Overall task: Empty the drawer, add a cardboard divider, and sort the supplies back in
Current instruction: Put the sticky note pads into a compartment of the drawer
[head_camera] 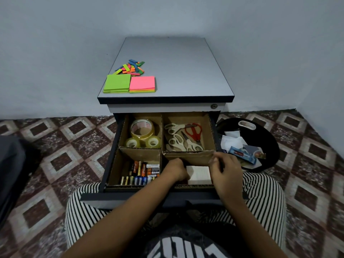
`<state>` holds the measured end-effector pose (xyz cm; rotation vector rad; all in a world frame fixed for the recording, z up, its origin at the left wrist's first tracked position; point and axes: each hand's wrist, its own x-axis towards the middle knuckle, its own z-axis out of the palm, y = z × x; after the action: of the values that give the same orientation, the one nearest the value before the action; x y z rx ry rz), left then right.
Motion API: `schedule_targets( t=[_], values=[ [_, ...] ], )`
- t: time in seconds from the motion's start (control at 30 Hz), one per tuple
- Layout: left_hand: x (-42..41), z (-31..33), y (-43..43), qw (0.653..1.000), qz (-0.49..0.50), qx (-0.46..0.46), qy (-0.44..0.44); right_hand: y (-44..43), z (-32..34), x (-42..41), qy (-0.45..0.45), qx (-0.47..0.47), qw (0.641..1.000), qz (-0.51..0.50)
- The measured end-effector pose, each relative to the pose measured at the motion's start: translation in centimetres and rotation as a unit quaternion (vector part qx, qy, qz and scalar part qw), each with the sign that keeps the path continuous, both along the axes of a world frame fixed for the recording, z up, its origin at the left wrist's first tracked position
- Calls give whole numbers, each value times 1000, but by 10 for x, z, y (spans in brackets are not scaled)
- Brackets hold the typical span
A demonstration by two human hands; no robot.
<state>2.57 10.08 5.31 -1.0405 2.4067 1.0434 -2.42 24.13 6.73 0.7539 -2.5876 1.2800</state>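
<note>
Tiled floor [61,146] surrounds the open drawer [149,199] with its divider [141,154]. A pad [199,175] lies in the near right cell. The left hand [176,171] curls beside it, its grip hidden, and the right hand [226,170] pinches the divider wall. Tape [142,128], scissors [193,132] and batteries [143,173] fill the other cells.

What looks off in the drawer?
The divider wall just nearer than the scissors leans, and its top edge is ragged; the right hand pinches its end. Sticky notes lie unsorted on the cabinet top.
</note>
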Motion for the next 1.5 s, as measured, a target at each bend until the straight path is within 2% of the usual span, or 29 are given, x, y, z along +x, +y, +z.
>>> schedule_targets(
  t=[0.1,0.23,0.5,0.7,0.8,0.87,0.93,1.03,1.2,1.3,1.4,1.5],
  values=[
    [-1,-2,-1,1000,-8,11,5,-2,3,-15,-38,26,999,17],
    [-1,-5,-3,1000,-15,13,12,-9,10,-33,-13,54,998,36],
    [0,-5,-3,1000,-19,-1,23,-16,-4,-39,-24,85,995,46],
    [2,17,-5,994,-73,-70,31,-15,0,-38,-31,75,995,57],
    [5,43,-13,994,-90,-16,54,-22,9,-39,-31,68,995,68],
    [10,64,-23,992,-71,-7,106,-31,21,-39,-1,51,995,83],
    [16,83,-35,981,-34,-58,183,-43,36,-42,48,12,993,106],
    [25,106,-63,942,12,-166,292,-71,69,-42,44,6,987,158],
    [32,120,-124,869,69,-315,376,-128,105,-46,75,20,972,224],
    [33,125,-160,836,139,-392,358,-163,115,-49,35,31,975,217],
    [32,135,-187,852,244,-382,261,-193,123,-49,-27,49,979,197],
    [29,139,-201,869,268,-387,151,-218,130,-49,-93,80,978,167]
  ],
)
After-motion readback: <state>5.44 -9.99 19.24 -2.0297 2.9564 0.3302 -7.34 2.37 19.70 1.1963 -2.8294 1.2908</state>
